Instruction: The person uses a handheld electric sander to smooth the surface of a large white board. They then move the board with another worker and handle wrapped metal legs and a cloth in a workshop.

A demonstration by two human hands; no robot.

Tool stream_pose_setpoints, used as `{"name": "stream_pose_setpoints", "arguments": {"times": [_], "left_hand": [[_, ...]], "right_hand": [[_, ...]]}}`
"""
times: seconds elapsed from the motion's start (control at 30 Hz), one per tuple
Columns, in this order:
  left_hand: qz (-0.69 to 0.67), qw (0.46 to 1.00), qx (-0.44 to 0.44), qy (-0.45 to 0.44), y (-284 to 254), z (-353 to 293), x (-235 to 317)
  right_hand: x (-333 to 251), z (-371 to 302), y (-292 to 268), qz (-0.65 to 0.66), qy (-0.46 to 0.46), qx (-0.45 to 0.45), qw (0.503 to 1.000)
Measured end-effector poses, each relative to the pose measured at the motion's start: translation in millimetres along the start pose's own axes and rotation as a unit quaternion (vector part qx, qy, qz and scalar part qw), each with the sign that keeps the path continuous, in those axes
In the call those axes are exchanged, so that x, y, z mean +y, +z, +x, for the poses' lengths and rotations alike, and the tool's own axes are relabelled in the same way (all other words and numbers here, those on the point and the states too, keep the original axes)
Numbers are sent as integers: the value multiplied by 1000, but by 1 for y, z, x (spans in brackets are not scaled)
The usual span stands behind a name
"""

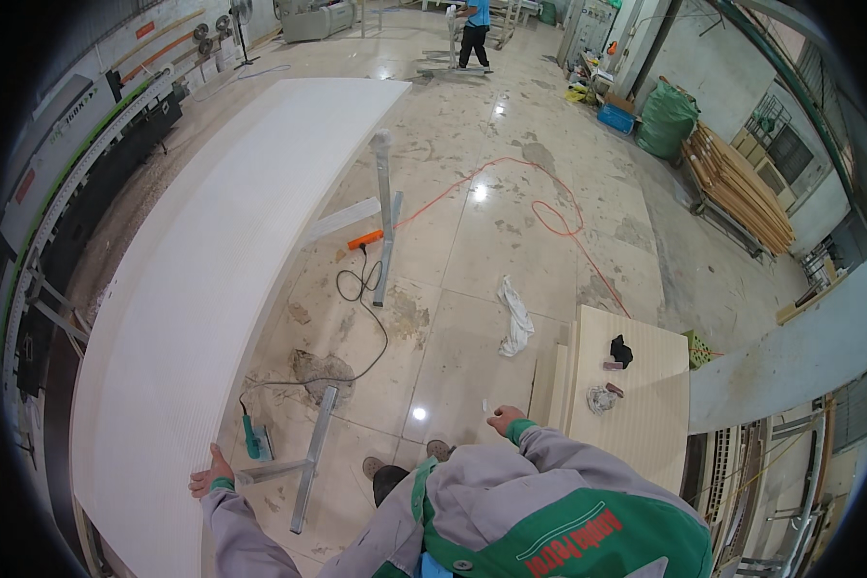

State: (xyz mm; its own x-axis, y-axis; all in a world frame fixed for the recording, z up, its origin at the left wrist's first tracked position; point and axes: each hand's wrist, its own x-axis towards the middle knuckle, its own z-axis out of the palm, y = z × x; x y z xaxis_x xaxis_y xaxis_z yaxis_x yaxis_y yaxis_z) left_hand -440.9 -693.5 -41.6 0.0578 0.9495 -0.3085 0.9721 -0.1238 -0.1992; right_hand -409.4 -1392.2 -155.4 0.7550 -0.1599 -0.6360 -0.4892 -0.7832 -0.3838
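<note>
A long white panel [212, 222] with fine lines along it lies raised on metal stands to my left. My left hand [212, 472] rests on its near right edge, thumb and fingers spread. Over the floor by the pale board stack [636, 347] on my right is my right hand [508, 421], its fingers curled; their inside is hidden. On the floor below the panel sits a green corded power tool [252, 438], apparently a sander. On the stack lie a black crumpled item [622, 351], a small brownish block [614, 390] and a whitish crumpled wad [600, 400].
A black cord [385, 337] runs from the tool to an orange connector [364, 240]; an orange cable [482, 169] loops across the floor. Metal stand legs [315, 462] stick out beside the panel. A white cloth [515, 316] lies ahead. Another person [474, 29] stands far off.
</note>
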Motion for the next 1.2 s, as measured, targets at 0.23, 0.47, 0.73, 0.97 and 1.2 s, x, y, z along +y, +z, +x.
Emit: {"name": "stream_pose_setpoints", "arguments": {"times": [0.23,0.47,0.73,0.97,1.2], "left_hand": [[7,1000,-2,-3,-5,-7,0],[6,1000,8,-4,-3,-3,-1],[12,999,-10,30,-7,-10,-2],[-13,996,-10,89,-24,-31,-18],[-84,995,8,45,-20,-36,-23]], "right_hand": [[-1,2,-1,-11,-8,-4,1000],[-4,-3,-4,-21,0,-14,1000],[17,10,9,-12,-25,-2,1000],[48,42,20,-58,-52,-27,997],[76,91,36,-39,-62,-114,991]]}}
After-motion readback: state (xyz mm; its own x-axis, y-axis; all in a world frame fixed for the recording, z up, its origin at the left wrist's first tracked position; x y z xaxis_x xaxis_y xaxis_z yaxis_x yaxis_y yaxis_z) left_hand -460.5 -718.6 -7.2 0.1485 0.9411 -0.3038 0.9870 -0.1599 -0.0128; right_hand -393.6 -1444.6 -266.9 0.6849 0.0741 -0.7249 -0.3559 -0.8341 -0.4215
